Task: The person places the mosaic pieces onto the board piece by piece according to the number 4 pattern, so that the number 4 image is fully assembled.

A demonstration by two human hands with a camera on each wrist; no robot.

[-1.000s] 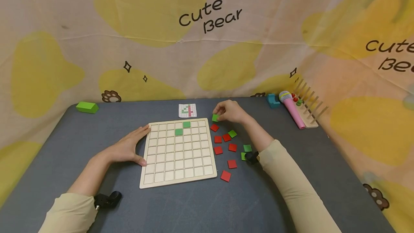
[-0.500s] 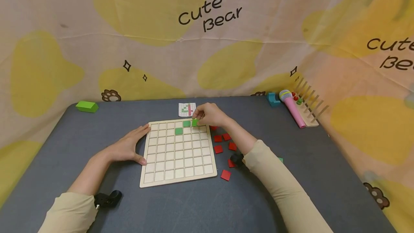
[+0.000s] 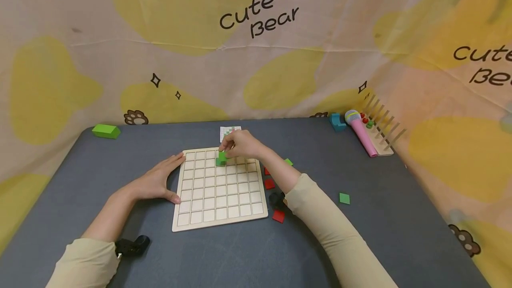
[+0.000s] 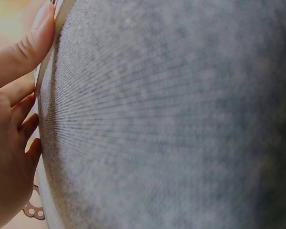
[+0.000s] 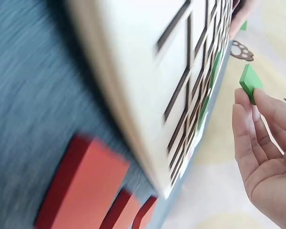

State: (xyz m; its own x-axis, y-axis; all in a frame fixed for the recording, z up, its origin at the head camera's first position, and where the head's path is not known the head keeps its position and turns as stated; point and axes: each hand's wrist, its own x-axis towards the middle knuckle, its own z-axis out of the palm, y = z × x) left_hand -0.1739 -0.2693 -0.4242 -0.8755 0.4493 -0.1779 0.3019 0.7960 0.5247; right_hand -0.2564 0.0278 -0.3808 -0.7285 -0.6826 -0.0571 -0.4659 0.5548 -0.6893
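Head view — pinched tile [image 3: 222, 156] now farther left

In the left wrist view, the left hand [image 4: 12, 129] is resting along a thin pale board edge [image 4: 62, 14], its thumb standing apart from its fingers. A mottled grey surface [image 4: 157, 114] is filling most of the view, darkening rightward, while a brown paw print [image 4: 37, 211] is showing beside the hand.

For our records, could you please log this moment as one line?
left hand: touches left edge of grid board | right hand: pinches green tile above board | red tiles: right of board
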